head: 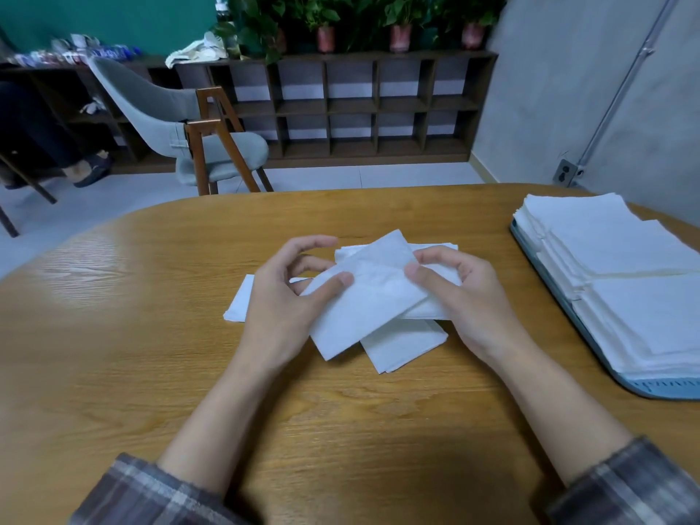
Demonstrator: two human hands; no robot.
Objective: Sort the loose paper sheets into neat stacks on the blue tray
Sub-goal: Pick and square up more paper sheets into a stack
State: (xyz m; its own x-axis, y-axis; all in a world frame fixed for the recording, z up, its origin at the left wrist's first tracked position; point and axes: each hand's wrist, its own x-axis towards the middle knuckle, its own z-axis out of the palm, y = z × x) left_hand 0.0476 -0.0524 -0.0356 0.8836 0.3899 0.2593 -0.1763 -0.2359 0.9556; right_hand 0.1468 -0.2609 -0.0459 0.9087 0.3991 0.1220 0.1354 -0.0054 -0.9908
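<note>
A folded white paper sheet [373, 293] is held tilted above the wooden table [151, 335] at its middle. My left hand [288, 297] pinches its left edge between thumb and fingers. My right hand [466, 293] pinches its right edge. Under it lie a few more loose white sheets [405, 344], overlapping and askew on the table. The blue tray [591, 342] sits at the right edge of the table, carrying stacks of white sheets [625, 274] that cover most of it.
A grey chair with wooden legs [212, 145] stands beyond the far table edge. Dark cubby shelves [360, 108] with potted plants line the back wall. A seated person's legs [75, 161] show at far left. A grey wall [606, 89] is right of the tray.
</note>
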